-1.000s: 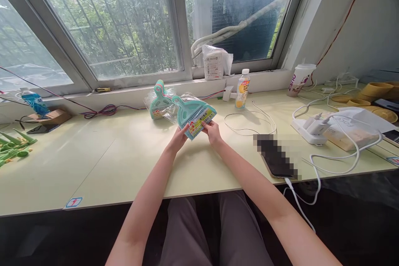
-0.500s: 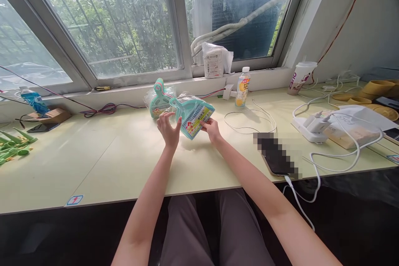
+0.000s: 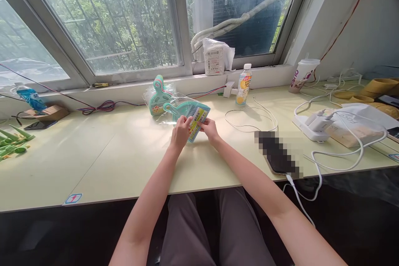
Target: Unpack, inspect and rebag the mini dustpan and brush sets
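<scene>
A small turquoise dustpan-and-brush set (image 3: 187, 110) in clear wrapping, with a yellow and blue label, is tilted above the table in front of me. My right hand (image 3: 209, 129) grips its right edge, thumb over the label. At its lower left side, my left hand (image 3: 181, 132) is closed on the set, fingers bent and pressed against the label. Part of the label is hidden behind the left fingers. Behind it, against the windowsill, stands a stack of similar wrapped dustpans (image 3: 158, 97) in turquoise and pink.
A juice bottle (image 3: 244, 85), a looped white cable (image 3: 249, 118) and a phone (image 3: 276, 153) are to the right. Further right are a power strip (image 3: 311, 129) and a lidded cup (image 3: 304, 75). A blue bottle (image 3: 33, 99) and green pieces (image 3: 15, 141) lie left.
My left hand has moved right and down from a spread pose beside the set and closed on its lower left side. The set has turned slightly; my right hand keeps its hold.
</scene>
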The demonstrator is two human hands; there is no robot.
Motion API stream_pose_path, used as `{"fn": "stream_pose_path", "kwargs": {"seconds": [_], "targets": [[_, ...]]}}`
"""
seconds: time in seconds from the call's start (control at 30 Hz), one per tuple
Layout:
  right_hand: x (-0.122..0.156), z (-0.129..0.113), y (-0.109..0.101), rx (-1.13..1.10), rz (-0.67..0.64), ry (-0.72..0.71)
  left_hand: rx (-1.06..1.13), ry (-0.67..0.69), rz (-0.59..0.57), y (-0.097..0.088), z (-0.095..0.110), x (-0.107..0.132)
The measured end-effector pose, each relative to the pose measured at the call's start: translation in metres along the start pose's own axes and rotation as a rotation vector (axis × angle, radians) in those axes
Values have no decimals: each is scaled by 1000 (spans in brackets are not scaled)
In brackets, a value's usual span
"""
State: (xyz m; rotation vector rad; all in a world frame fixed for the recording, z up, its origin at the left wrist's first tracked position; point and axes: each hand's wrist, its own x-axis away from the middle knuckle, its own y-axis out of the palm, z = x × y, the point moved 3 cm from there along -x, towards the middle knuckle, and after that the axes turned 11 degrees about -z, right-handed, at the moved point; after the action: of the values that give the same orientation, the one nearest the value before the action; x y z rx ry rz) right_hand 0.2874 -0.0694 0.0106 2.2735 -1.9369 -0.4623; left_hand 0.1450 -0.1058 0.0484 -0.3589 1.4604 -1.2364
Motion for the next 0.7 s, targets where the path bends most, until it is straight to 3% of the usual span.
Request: {"fn": "stream_pose_path", "kwargs": {"seconds": [0.27, 0.47, 0.7], "targets": [[-1, -1, -7, -59, 72, 18, 83, 187, -41, 7, 1, -3], [0, -2, -7, -59, 81, 20, -33, 149, -145, 7, 5, -2], [2, -5, -2, 18, 19, -2, -176, 70, -160, 3, 16, 0]]}}
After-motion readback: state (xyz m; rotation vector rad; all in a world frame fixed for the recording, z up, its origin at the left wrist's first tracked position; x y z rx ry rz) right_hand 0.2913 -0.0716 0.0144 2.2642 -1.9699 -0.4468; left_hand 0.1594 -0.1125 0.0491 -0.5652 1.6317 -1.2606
